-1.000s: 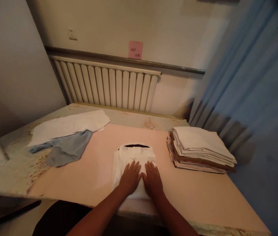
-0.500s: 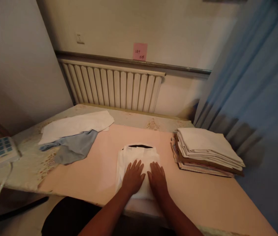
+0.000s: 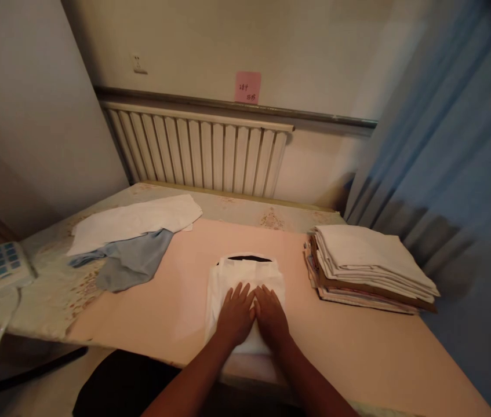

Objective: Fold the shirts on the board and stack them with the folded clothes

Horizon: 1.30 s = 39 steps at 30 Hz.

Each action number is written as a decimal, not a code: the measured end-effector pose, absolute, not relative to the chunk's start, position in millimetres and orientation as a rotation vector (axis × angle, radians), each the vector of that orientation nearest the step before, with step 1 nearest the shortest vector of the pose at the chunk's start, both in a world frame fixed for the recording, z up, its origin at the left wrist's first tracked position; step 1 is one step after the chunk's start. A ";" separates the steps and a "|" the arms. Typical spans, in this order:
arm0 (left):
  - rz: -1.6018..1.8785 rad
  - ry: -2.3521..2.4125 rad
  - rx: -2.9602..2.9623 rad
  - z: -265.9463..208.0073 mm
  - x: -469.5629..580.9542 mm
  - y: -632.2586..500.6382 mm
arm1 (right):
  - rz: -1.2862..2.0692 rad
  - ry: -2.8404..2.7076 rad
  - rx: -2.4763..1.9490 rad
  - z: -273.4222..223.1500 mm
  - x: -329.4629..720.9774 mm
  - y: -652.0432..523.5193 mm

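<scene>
A folded white cloth, perhaps a garment, lies on the pink sheet near the table's front edge. A dark strip shows along its far edge. My left hand rests flat on it with the fingers stretched out. Beside it, my right hand also lies flat on the cloth, its fingers pointing away from me. The two hands touch or nearly touch at the thumbs. Neither holds anything. What lies under the palms is hidden.
On the right stands a stack of folded cloths, white over brown. White cloth and blue-grey cloth lie at the left. A corded power strip sits at the left edge. A radiator and blue curtain border the table.
My right hand has slid left across the white cloth, closer to my left hand. The left hand has stayed nearly in place. The view has shifted slightly.
</scene>
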<state>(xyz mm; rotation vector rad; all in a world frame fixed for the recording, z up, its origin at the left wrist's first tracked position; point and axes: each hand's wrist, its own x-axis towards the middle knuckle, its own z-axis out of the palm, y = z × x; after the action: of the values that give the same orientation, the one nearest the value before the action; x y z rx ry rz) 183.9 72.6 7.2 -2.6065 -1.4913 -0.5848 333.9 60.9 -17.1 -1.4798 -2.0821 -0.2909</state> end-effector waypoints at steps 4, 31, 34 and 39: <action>-0.580 -1.485 -2.592 9.1 179.5 72.3 | -0.324 -2.060 -1.503 -21.5 335.3 61.0; -0.544 -1.632 -2.435 -2.8 127.8 78.4 | -0.328 -1.964 -1.642 -20.4 339.3 45.5; -0.569 -1.622 -2.425 -1.2 128.6 77.2 | -0.326 -1.963 -1.649 -13.7 330.2 44.2; -0.563 -1.609 -2.434 0.1 127.2 76.7 | -0.288 -2.097 -1.444 -2.4 292.6 35.9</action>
<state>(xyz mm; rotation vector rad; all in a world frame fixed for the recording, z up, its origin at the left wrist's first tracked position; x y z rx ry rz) 127.2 76.7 0.1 -2.4336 -1.6086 -0.5631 292.6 35.9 -2.4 -1.4438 -2.0972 -0.2875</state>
